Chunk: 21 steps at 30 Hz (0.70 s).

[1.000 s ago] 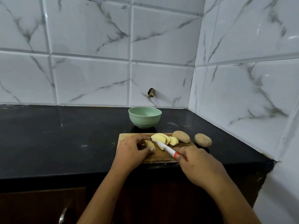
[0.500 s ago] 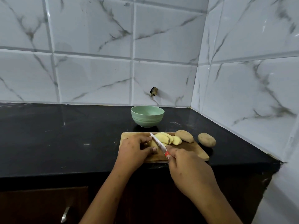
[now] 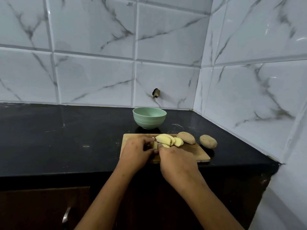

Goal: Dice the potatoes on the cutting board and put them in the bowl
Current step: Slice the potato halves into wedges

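Head view is showing a metal cabinet handle glinting at the lower left, below a black counter that is running along a marble-tiled wall. Further right, a wooden cutting board is lying near the counter's front edge. The left hand is resting on the board's left part, its fingers curling down and pressing on a pale potato piece, which is peeking out just beyond the fingertips. Behind the board and apart from it, a green bowl is standing upright on the counter, and nothing is showing inside it.

The right hand is coming in from the lower right, its back turned to the camera, and its forefinger is touching the same potato piece from the right, so the piece is sitting between the two hands. Its other fingers are tucking under the palm, and I cannot tell what they are holding. Just beyond its knuckles, a fan of potato slices is lying on the board, overlapping one another. Beside them to the right, a skin-on potato half is sitting on the board's far right corner. A whole potato is lying off the board, on the counter near the tiled side wall.
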Motion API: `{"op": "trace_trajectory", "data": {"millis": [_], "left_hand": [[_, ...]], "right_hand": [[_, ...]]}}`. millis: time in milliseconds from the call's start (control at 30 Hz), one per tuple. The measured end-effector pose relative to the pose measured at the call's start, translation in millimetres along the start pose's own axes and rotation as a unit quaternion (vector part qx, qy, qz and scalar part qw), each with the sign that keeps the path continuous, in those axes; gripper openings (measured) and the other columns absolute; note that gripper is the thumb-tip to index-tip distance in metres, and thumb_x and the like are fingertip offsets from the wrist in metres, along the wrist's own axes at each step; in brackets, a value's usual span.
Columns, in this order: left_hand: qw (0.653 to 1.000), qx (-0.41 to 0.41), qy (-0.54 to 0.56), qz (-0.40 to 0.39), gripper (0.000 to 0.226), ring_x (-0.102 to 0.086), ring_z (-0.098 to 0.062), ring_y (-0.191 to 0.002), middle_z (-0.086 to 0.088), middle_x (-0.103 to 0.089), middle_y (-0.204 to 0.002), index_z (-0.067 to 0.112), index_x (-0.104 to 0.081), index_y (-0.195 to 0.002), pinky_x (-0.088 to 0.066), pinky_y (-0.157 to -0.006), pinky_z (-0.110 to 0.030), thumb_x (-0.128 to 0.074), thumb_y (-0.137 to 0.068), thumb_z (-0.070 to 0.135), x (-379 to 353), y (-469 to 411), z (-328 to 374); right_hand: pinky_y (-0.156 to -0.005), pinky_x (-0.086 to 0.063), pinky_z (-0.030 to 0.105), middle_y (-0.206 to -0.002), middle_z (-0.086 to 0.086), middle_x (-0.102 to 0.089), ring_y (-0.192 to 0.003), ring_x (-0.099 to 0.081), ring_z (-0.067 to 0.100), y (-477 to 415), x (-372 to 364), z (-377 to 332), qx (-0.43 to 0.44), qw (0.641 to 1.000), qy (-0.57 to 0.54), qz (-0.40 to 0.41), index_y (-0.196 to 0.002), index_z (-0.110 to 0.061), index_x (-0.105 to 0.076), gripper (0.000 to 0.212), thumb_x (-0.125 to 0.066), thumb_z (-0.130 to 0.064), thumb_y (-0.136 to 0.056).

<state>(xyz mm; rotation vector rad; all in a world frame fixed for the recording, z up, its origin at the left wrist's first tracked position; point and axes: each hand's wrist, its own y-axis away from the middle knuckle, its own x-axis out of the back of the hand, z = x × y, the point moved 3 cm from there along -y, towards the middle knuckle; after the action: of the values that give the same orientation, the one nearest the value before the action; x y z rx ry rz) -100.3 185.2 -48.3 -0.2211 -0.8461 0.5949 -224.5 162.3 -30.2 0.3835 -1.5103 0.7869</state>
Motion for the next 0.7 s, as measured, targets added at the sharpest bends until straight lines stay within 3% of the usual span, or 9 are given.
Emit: {"op": "trace_trajectory", "data": {"millis": [167,300,400,433,533,633,700], "left_hand": [[1.000,0.014,-0.018,-0.005,0.047,-0.056,-0.007,-0.111,0.004,-0.063,-0.123,0.022,-0.058,-0.128,-0.036,-0.088,-0.012,-0.072,-0.083,0.024,0.0,0.0,2.1],[1.000,0.017,-0.014,-0.006,0.049,-0.056,-0.006,-0.113,0.005,-0.062,-0.124,0.023,-0.059,-0.128,-0.036,-0.088,-0.013,-0.073,-0.081,0.027,2.8,0.9,2.8],[1.000,0.020,-0.008,-0.009,0.048,-0.056,-0.004,-0.113,0.006,-0.063,-0.123,0.024,-0.060,-0.126,-0.037,-0.087,-0.012,-0.074,-0.080,0.027,4.6,2.1,2.5],[1.000,0.021,-0.006,-0.012,0.047,-0.056,-0.004,-0.113,0.006,-0.062,-0.123,0.025,-0.060,-0.125,-0.038,-0.087,-0.013,-0.074,-0.080,0.027,4.6,2.5,2.1],[1.000,0.020,-0.006,-0.010,0.046,-0.056,-0.003,-0.113,0.007,-0.063,-0.122,0.029,-0.059,-0.124,-0.037,-0.085,-0.012,-0.074,-0.080,0.029,5.0,2.5,2.1],[1.000,0.020,-0.008,-0.001,0.043,-0.056,0.000,-0.110,0.010,-0.063,-0.119,0.033,-0.060,-0.120,-0.037,-0.083,-0.012,-0.074,-0.080,0.031,4.3,1.4,0.8],[1.000,0.022,-0.009,0.002,0.043,-0.056,0.001,-0.109,0.011,-0.063,-0.119,0.033,-0.059,-0.120,-0.037,-0.083,-0.012,-0.074,-0.079,0.031,2.9,0.6,-0.6]], "right_hand": [[-0.063,-0.042,0.030,-0.115,0.004,-0.060,-0.096,-0.061,0.020,17.8,-3.1,7.9,0.005,1.000,0.006,-0.019,-0.149,-0.024,-0.025,0.056,-0.046,-0.013,-0.098],[-0.057,-0.039,0.028,-0.110,0.001,-0.061,-0.088,-0.058,0.018,17.9,-2.5,17.4,0.006,0.999,-0.033,-0.014,-0.137,-0.029,-0.044,0.038,-0.044,-0.023,-0.100],[-0.072,-0.049,0.030,-0.117,-0.003,-0.062,-0.094,-0.057,0.013,5.4,-5.7,36.9,-0.014,0.984,-0.171,-0.048,-0.134,-0.034,-0.052,0.035,-0.040,-0.034,-0.101],[-0.073,-0.047,0.024,-0.114,-0.006,-0.063,-0.092,-0.055,0.009,1.6,-7.3,45.1,-0.019,0.971,-0.229,-0.061,-0.135,-0.035,-0.052,0.036,-0.041,-0.036,-0.101],[-0.059,-0.033,0.014,-0.079,-0.018,-0.053,-0.068,-0.046,-0.001,-3.1,-3.5,64.6,-0.036,0.942,-0.331,-0.033,-0.137,-0.032,-0.052,0.037,-0.044,-0.032,-0.101],[-0.076,-0.043,0.019,-0.101,-0.013,-0.063,-0.087,-0.056,0.005,-4.5,-3.9,72.3,-0.062,0.923,-0.380,0.018,-0.138,-0.031,-0.051,0.038,-0.045,-0.031,-0.101],[-0.076,-0.041,0.019,-0.099,-0.012,-0.059,-0.086,-0.052,0.004,-4.2,-5.9,67.6,-0.067,0.918,-0.388,0.039,-0.139,-0.030,-0.049,0.039,-0.046,-0.031,-0.100]]}}
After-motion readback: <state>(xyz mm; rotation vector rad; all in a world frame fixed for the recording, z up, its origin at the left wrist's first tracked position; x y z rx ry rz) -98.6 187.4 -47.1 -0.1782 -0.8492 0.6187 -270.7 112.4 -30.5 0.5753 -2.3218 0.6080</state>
